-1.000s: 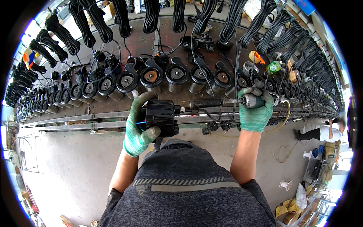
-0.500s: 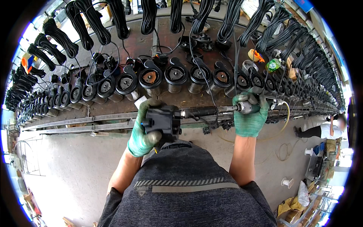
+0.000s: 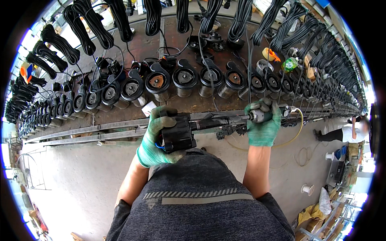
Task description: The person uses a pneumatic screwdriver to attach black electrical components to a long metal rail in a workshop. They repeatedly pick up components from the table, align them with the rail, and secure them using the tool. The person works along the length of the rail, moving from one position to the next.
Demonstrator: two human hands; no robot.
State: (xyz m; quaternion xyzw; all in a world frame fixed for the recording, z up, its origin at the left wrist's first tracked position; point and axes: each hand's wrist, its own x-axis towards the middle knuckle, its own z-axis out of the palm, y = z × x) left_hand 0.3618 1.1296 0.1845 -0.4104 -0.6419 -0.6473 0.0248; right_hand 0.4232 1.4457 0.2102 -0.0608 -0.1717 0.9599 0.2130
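My left hand (image 3: 149, 138), in a green glove with a grey-coated palm, is closed around a boxy black plastic housing (image 3: 177, 133). A short blue wire (image 3: 160, 146) pokes out of its lower left side. My right hand (image 3: 263, 128), gloved alike, grips an air screwdriver (image 3: 238, 119) by its rear body. The tool lies level, its slim end pointing left at the housing's right side. Whether the tip touches a screw cannot be made out. Both hands are in front of the bench's near edge, above my lap.
A long bench (image 3: 185, 105) carries a row of round black-topped metal motors (image 3: 185, 76). Coiled black cables (image 3: 152, 18) hang above it. Metal rails (image 3: 86, 128) run along its near edge. A yellowish air hose (image 3: 301, 124) loops from the tool. At far right stands a person (image 3: 350, 133).
The housing has turned in my left hand and shifted slightly right, bringing the blue wire to its lower side. The screwdriver stays pointed at it, my right hand moved slightly left.
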